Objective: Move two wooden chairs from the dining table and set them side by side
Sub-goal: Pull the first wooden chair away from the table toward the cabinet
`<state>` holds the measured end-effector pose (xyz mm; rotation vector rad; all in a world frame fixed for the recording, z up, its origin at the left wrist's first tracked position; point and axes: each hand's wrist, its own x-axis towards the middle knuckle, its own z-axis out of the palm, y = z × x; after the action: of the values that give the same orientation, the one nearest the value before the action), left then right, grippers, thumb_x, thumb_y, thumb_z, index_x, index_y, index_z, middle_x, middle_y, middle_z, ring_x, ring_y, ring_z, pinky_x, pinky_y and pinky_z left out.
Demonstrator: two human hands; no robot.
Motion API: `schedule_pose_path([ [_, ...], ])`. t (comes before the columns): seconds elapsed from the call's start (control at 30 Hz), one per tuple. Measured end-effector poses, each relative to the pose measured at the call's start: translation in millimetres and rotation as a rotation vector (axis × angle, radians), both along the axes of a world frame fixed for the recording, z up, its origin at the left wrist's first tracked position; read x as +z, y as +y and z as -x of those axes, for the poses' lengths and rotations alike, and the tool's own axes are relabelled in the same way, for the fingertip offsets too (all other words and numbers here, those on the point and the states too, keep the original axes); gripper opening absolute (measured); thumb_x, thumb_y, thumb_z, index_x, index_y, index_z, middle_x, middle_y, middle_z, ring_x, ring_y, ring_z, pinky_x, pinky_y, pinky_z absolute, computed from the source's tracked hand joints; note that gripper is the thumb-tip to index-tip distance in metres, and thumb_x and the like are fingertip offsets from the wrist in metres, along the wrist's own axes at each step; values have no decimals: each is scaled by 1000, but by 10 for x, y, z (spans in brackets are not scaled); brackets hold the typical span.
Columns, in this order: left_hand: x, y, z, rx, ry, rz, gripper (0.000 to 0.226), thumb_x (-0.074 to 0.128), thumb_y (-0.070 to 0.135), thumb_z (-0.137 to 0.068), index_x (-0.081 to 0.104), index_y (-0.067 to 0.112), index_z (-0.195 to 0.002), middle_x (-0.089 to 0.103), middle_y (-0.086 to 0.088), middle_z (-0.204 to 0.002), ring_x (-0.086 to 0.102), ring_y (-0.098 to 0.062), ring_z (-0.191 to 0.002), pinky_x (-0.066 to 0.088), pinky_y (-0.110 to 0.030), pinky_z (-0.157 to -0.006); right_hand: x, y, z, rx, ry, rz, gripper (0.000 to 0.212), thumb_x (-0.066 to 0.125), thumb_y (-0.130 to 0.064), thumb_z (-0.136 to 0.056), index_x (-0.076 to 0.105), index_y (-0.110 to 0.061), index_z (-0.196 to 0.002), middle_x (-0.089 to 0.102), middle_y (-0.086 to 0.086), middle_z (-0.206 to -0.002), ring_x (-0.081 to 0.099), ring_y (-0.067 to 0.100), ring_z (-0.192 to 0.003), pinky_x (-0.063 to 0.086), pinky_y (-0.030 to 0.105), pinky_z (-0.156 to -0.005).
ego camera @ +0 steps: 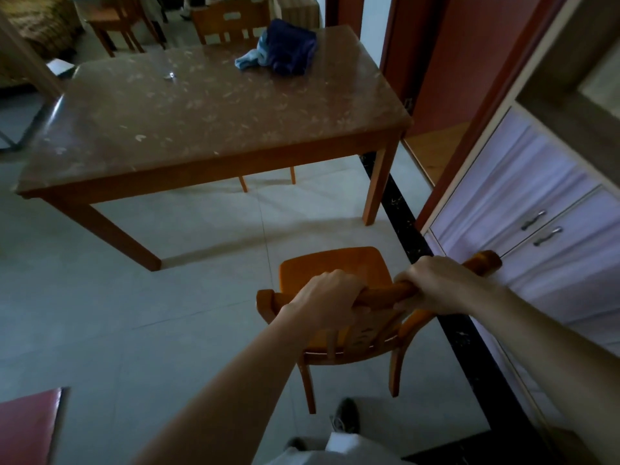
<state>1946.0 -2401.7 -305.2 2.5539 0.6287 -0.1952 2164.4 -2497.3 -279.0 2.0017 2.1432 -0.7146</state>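
Left hand [330, 298] and right hand [436, 285] both closed around the wooden chair [335, 266] top rail. Cabinet [536, 209] just beside; swinging right risks a knock. Second chair [231, 20] sits behind the dining table [201, 105].

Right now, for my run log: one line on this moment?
stage: first chair pulled clear of table | left hand: on top rail | right hand: on top rail | second chair: at table's far side

A home dining room: marble-topped dining table [214, 109], wooden chairs [335, 270], tiled floor [100, 297], drawered cabinet [536, 213].
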Motion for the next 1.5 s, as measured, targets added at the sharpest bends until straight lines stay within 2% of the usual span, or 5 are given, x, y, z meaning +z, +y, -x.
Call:
schedule_pose_path([
  [0.53, -330, -1229, 400, -288, 256, 422, 61, 77, 30, -94, 46, 24, -147, 62, 0, -107, 59, -23, -91, 47, -33, -78, -647, -1766, 617, -62, -28, 19, 27, 63, -43, -95, 66, -40, -122, 72, -17, -109, 65, -2, -91, 48, 14, -83],
  [0.7, -484, -1613, 437, -364, 319, 381, 84, 80, 34, -90, 32, 30, -158, 59, -9, -146, 61, -35, -124, 47, -45, -97, -595, -2176, 864, -140, 76, -175, 16, 59, -35, -82, 52, -37, -96, 52, -32, -70, 35, -18, -53, 21, 1, -54],
  [1.13, -725, -1963, 523, -399, 289, 326, 84, 84, 45, -83, 37, 31, -152, 56, -7, -149, 58, -37, -130, 47, -52, -104, -1017, -2661, 854, -241, -11, 46, 20, 71, -35, -88, 68, -41, -107, 75, -17, -107, 69, 3, -100, 54, 29, -92],
  [1.3, -749, -1891, 489, -362, 252, 460, 78, 77, 53, -88, 32, 45, -151, 55, 1, -151, 57, -29, -133, 44, -50, -106, -949, -2460, 1054, -135, 6, 53, 63, 51, -27, -105, 30, 20, -140, 49, 43, -137, 48, 33, -138, 39, 21, -111],
  [1.5, -233, -1233, 417, -37, -291, 711, 45, 70, 34, -97, 53, 35, -138, 62, 8, -136, 64, -8, -122, 57, -33, -99, -53, -2147, 909, -559, 623, -66, 70, 69, -76, -76, 40, -66, -139, 55, -44, -132, 53, -16, -123, 52, 35, -103],
])
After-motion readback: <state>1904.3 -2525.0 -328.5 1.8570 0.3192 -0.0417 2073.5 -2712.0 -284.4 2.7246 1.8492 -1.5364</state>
